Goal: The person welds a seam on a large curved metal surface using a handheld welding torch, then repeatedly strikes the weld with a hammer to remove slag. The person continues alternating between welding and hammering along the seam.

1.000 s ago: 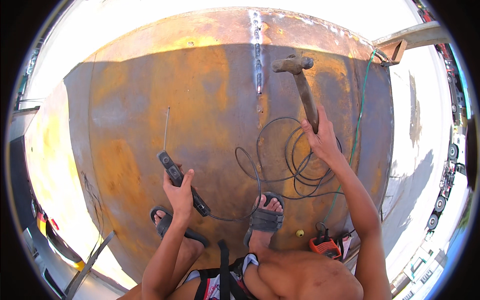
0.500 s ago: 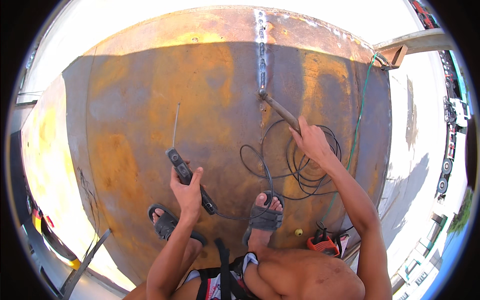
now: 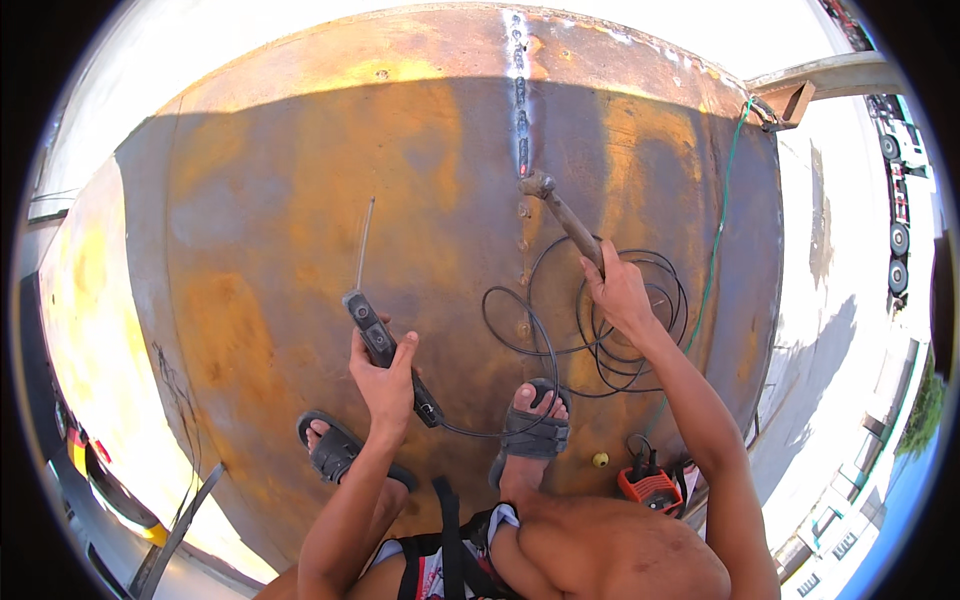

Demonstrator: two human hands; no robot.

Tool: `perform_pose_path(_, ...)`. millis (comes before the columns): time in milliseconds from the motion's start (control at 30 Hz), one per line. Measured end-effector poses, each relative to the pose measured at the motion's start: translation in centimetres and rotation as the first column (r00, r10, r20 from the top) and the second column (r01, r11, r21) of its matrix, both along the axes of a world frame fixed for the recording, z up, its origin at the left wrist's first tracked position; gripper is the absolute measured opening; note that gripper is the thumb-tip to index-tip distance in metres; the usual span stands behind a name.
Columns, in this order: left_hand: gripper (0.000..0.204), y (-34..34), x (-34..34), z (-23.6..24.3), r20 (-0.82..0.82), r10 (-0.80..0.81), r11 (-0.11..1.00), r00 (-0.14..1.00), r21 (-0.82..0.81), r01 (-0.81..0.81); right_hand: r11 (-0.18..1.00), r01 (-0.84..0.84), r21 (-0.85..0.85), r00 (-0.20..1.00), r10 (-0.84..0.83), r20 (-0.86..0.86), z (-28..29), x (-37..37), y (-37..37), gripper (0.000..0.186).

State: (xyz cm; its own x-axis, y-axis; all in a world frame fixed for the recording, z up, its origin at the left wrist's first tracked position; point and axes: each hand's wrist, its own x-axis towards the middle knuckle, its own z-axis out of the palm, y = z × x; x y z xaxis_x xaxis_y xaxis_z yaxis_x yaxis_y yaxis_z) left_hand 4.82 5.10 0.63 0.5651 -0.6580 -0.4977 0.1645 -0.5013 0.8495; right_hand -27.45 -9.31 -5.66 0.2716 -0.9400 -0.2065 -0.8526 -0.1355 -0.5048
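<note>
My left hand (image 3: 383, 380) is closed around a black electrode holder (image 3: 378, 340), with a thin welding rod (image 3: 366, 245) sticking up from its jaws. In my right hand (image 3: 622, 292) is the handle of a hammer (image 3: 572, 222), whose head sits just at the near end of a weld bead. That weld bead (image 3: 521, 95) runs down a seam in the rusty steel plate (image 3: 330, 250), dark in patches with white residue beside it. A small red glow shows at its near end. Whether the hammer head touches the metal, I cannot tell.
Black cable (image 3: 590, 350) lies in loops below my right hand. An orange welding machine (image 3: 652, 490) stands by my right knee, near a small yellow round object (image 3: 600, 460). A green line (image 3: 722, 235) runs along the right side. My sandalled feet (image 3: 535, 420) rest on the plate.
The hammer head has come up slightly off the seam's end and tipped to the right, uncovering the red glow. My left hand with the electrode holder has shifted a little to the right.
</note>
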Motion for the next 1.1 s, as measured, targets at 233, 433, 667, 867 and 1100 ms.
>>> perform_pose_path(233, 0.035, 0.0, -0.8, -0.7, 0.016, -0.036, 0.999, 0.999, -0.011, 0.037, 0.986, 0.159, 0.056, 0.953, -0.168, 0.253, 2.7, 1.6, 0.0, 0.043)
perform_pose_path(433, 0.037, -0.2, -1.3, -0.9, 0.012, -0.063, 0.998, 0.998, -0.018, 0.063, 0.949, 0.272, 0.157, 0.914, -0.306, 0.268, 1.4, 2.3, 0.9, 0.051)
perform_pose_path(667, 0.038, -0.9, -1.7, -1.1, -0.004, -0.080, 0.996, 0.997, -0.045, 0.080, 0.938, 0.322, 0.131, 0.871, -0.348, 0.347, 3.1, 2.8, -1.0, 0.055)
perform_pose_path(867, 0.038, -0.9, -1.4, -0.9, 0.002, -0.069, 0.997, 0.998, -0.032, 0.069, 0.909, 0.413, 0.057, 0.787, -0.388, 0.479, 5.0, 3.9, -0.6, 0.048)
perform_pose_path(1100, 0.041, -0.1, -0.5, -2.2, 0.000, -0.014, 1.000, 1.000, 0.002, 0.014, 0.837, 0.390, 0.384, 0.534, -0.545, 0.646, 2.2, 7.2, 0.1, 0.044)
